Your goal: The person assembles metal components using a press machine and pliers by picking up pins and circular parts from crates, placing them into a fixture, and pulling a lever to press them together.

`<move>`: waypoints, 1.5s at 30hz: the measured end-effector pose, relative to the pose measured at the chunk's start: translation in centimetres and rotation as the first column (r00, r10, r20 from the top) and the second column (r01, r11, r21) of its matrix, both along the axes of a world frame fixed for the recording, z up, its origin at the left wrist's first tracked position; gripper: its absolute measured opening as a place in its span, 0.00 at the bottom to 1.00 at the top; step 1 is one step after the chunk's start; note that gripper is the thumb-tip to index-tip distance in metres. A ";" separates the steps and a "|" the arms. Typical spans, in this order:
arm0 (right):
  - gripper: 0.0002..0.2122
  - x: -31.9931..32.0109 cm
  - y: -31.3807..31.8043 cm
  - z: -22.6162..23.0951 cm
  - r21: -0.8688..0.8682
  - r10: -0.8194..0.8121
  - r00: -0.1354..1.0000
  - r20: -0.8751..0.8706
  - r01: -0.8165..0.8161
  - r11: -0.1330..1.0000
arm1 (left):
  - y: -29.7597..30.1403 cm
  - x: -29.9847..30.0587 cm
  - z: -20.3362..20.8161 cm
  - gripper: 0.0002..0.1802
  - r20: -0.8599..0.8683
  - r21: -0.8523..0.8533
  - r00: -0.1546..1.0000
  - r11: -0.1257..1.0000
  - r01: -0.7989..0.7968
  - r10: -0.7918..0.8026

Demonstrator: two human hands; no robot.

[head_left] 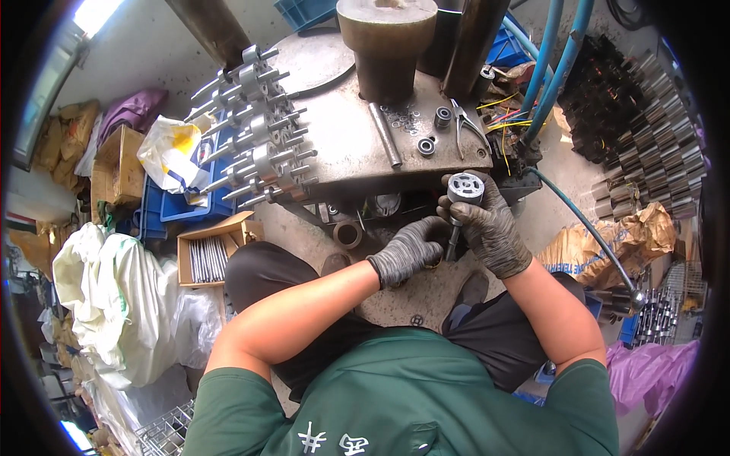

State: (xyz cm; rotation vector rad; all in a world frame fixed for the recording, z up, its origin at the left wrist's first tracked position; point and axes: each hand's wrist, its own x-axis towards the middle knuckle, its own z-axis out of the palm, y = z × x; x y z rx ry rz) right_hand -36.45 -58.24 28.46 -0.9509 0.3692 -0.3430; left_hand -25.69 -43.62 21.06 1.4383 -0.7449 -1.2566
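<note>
The scene is lit evenly by soft daylight, admitted through a blown-out window [90, 14] at the far left. Shadows are kept faint. Strong fisheye bending and a black vignette are seen at the rim, where detail is smeared.

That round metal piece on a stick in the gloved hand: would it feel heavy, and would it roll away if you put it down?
The metal part is a thick disc on a thin shaft, so it is probably stiff and heavy for its size. Laid on its side it would likely roll in a curve. The right hand grips it in a knit glove, which probably stops slipping.
</note>
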 end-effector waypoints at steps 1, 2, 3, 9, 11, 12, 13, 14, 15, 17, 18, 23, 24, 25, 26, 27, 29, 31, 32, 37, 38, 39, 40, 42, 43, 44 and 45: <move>0.24 0.4 0.4 -0.5 -0.005 -0.021 0.999 0.027 0.022 1.000 | -0.1 -0.6 0.6 0.25 -0.065 -0.059 0.998 0.998 0.025 -0.029; 0.24 0.7 0.9 -0.4 -0.040 -0.042 0.999 0.012 0.042 0.998 | -0.1 -1.6 0.6 0.21 0.024 -0.138 0.999 0.990 -0.035 0.039; 0.24 1.1 1.1 -0.7 -0.046 -0.031 0.999 0.030 0.032 0.998 | 0.0 -1.4 0.9 0.22 0.043 -0.085 0.998 0.996 -0.034 0.038; 0.23 3.3 1.2 0.9 -0.414 -0.147 0.983 0.110 0.180 0.892 | 1.0 -1.2 -1.3 0.23 0.086 0.012 0.992 0.996 -0.089 0.088; 0.24 4.0 0.0 2.0 -0.378 -0.208 0.966 0.153 0.252 0.891 | 1.1 -1.4 -0.3 0.15 -0.115 0.127 0.977 0.978 -0.164 0.179; 0.25 4.2 -1.0 2.6 -0.406 -0.207 0.964 0.165 0.257 0.877 | 0.9 -1.3 -0.2 0.12 -0.301 0.179 0.921 0.963 -0.201 0.248; 0.26 4.5 -1.5 3.5 -0.505 -0.248 0.957 0.149 0.290 0.813 | 0.8 -1.2 -0.1 0.09 -0.471 0.236 0.826 0.946 -0.221 0.310; 0.27 4.8 -1.9 4.5 -0.523 -0.254 0.956 0.145 0.293 0.800 | 0.7 -0.9 -0.1 0.03 -0.463 0.202 0.822 0.942 -0.266 0.332; 0.28 5.2 -2.2 5.6 -0.542 -0.262 0.955 0.142 0.296 0.786 | 0.6 -0.6 0.0 0.04 -0.509 0.210 0.790 0.940 -0.270 0.341; 0.29 6.5 -2.7 7.4 -0.586 -0.291 0.944 0.158 0.327 0.742 | 0.4 0.1 0.0 0.05 -0.598 0.228 0.716 0.933 -0.280 0.360; 0.28 7.1 -2.9 8.7 -0.588 -0.261 0.951 0.167 0.309 0.748 | 0.4 0.4 0.0 0.05 -0.608 0.230 0.705 0.931 -0.285 0.366; 0.27 11.5 -4.9 13.1 -0.705 -0.228 0.947 0.226 0.321 0.632 | -0.2 1.2 0.8 0.08 -0.543 0.227 0.752 0.927 -0.298 0.375; 0.27 12.5 -6.0 13.8 -0.777 -0.188 0.952 0.242 0.306 0.551 | -0.2 1.2 1.3 0.09 -0.556 0.200 0.743 0.928 -0.314 0.371; 0.27 13.7 -6.7 14.9 -0.871 -0.092 0.963 0.253 0.268 0.412 | -0.4 1.3 1.8 0.09 -0.549 0.172 0.755 0.932 -0.318 0.358; 0.26 15.0 -6.2 15.9 -0.913 -0.110 0.966 0.236 0.259 0.316 | -0.1 1.8 2.3 0.09 -0.535 0.151 0.765 0.932 -0.330 0.358; 0.25 16.3 -5.7 16.9 -0.944 -0.130 0.967 0.221 0.245 0.218 | 0.1 2.3 2.7 0.10 -0.522 0.131 0.774 0.930 -0.344 0.359; 0.26 18.5 -7.0 18.1 -0.988 -0.175 0.978 0.113 0.129 0.080 | 0.0 2.7 3.7 0.10 -0.539 0.122 0.750 0.917 -0.380 0.383; 0.27 20.7 -8.0 18.5 -0.994 -0.166 0.980 0.107 0.105 -0.023 | -0.3 3.3 3.9 0.10 -0.547 0.145 0.730 0.905 -0.400 0.410; 0.27 21.8 -8.3 18.6 -0.998 -0.181 0.982 0.056 0.056 -0.010 | -0.5 3.6 3.3 0.10 -0.531 0.144 0.739 0.903 -0.404 0.415; 0.29 25.0 -8.1 18.7 -0.966 -0.261 0.965 -0.028 -0.093 -0.243 | -1.6 4.9 -0.2 0.12 -0.488 0.040 0.768 0.889 -0.456 0.416; 0.29 25.3 -8.4 18.8 -0.959 -0.251 0.967 -0.052 -0.118 -0.258 | -1.6 4.9 -0.3 0.12 -0.486 0.032 0.768 0.887 -0.461 0.417; 0.29 25.5 -8.8 19.0 -0.951 -0.244 0.967 -0.076 -0.144 -0.273 | -1.7 5.0 -0.3 0.12 -0.485 0.024 0.769 0.886 -0.463 0.416; 0.29 25.3 -9.0 19.1 -0.951 -0.249 0.966 -0.073 -0.143 -0.275 | -1.7 5.0 0.1 0.12 -0.483 0.048 0.774 0.895 -0.444 0.410; 0.28 24.4 -9.6 19.3 -0.949 -0.268 0.961 -0.066 -0.144 -0.280 | -1.8 4.7 0.9 0.11 -0.478 0.058 0.781 0.901 -0.429 0.403; 0.27 23.8 -9.2 19.9 -0.943 -0.236 0.971 -0.042 -0.117 -0.312 | -1.4 5.0 1.2 0.11 -0.470 0.066 0.783 0.901 -0.429 0.407; 0.25 22.6 -8.2 20.9 -0.936 -0.202 0.979 -0.017 -0.087 -0.342 | -1.2 5.5 0.6 0.11 -0.436 0.078 0.809 0.912 -0.403 0.394; 0.23 21.5 -7.5 21.5 -0.927 -0.168 0.986 0.008 -0.056 -0.372 | -1.0 5.9 0.1 0.11 -0.407 0.063 0.825 0.913 -0.404 0.393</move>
